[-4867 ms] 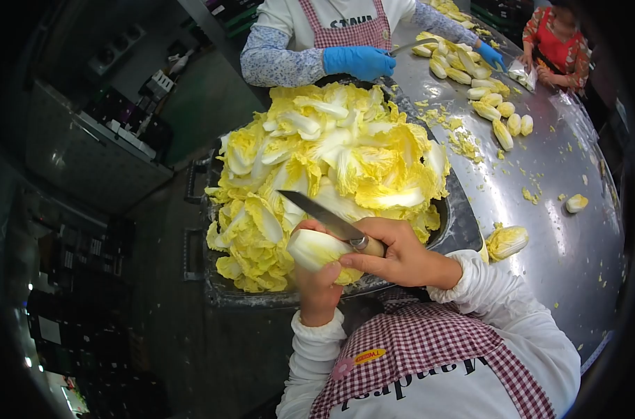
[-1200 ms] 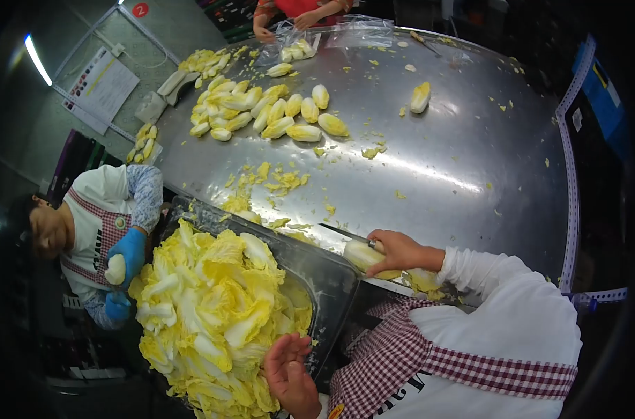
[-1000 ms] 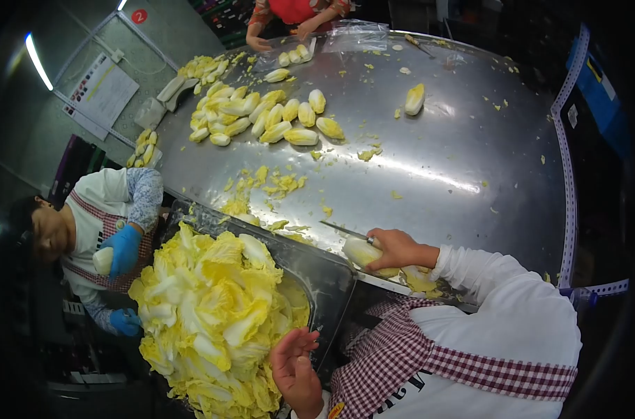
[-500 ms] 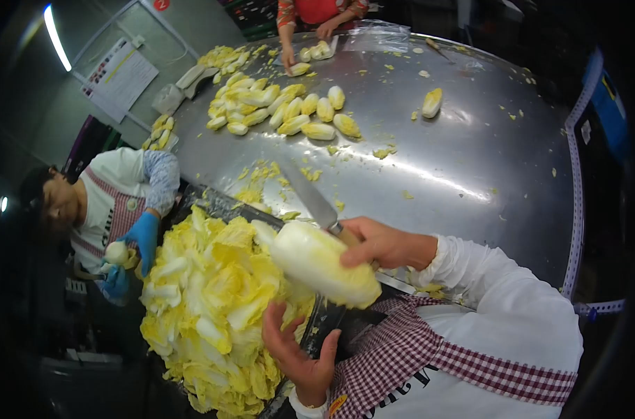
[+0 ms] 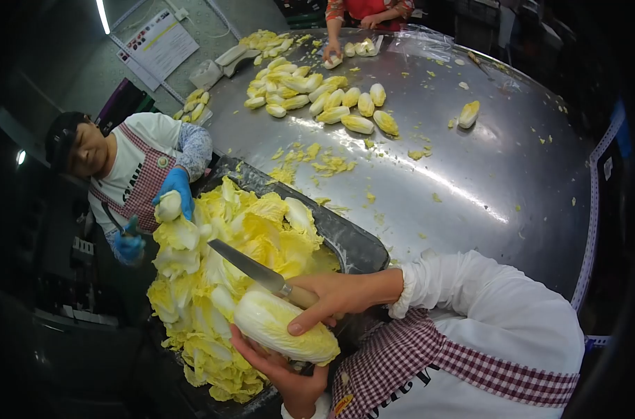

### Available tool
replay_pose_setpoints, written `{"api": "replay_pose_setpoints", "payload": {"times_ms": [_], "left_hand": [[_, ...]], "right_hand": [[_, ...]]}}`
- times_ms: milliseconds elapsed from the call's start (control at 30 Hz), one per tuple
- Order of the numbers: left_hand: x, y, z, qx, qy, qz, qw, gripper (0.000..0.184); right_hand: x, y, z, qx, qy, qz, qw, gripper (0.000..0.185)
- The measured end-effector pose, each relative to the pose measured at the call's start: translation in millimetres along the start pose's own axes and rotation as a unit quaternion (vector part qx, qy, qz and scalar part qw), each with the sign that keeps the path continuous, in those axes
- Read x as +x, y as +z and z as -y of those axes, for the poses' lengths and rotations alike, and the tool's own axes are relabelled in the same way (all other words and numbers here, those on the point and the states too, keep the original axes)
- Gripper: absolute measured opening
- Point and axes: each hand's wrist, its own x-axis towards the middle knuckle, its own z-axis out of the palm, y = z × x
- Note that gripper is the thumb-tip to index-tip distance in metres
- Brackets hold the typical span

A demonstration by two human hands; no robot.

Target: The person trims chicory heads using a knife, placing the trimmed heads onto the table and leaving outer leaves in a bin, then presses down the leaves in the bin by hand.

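A pale, yellow-tipped Chinese cabbage (image 5: 282, 328) lies between my two hands above the heap of leaves. My left hand (image 5: 289, 380) cradles it from below, fingers along its underside and partly hidden. My right hand (image 5: 338, 297) is closed round the wooden handle of a knife (image 5: 251, 267), its thumb pressed on the cabbage. The blade points up and left, over the cabbage leaves (image 5: 213, 279) piled in a black crate (image 5: 356, 248).
A steel table (image 5: 513, 174) stretches beyond the crate, with trimmed cabbages (image 5: 296, 84), leaf scraps and another knife (image 5: 479, 63) on it. At left, a co-worker in blue gloves (image 5: 174, 188) holds a cabbage over the heap. Another person's hand (image 5: 331, 52) touches a cabbage at the far side.
The cabbage has moved down and left into my left hand, which was apart from it with fingers spread. My right hand, still holding the knife, has moved down with it.
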Motion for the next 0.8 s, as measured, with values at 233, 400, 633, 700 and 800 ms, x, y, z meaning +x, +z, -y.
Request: {"api": "replay_pose_setpoints", "payload": {"times_ms": [233,400,633,700,800], "left_hand": [[-36.0,13.0,25.4,-0.592,-0.292,-0.052,0.750,0.076],[-32.5,7.1,19.1,-0.680,-0.343,-0.138,0.633,0.071],[-23.5,-8.1,28.4,-0.328,-0.292,-0.181,0.880,0.064],[-23.0,-9.0,34.4,-0.269,-0.235,-0.148,0.922,0.071],[-21.6,-6.8,31.6,-0.237,-0.195,-0.138,0.942,0.064]], "right_hand": [[21.5,19.1,-27.0,-0.260,-0.271,-0.024,0.926,0.068],[21.6,19.2,-12.4,-0.242,-0.259,0.011,0.935,0.053],[10.9,5.3,21.8,-0.495,-0.314,-0.078,0.807,0.025],[5.2,15.0,25.0,-0.580,-0.324,-0.035,0.746,0.026],[2.0,25.9,26.1,-0.625,-0.322,-0.003,0.711,0.031]]}}
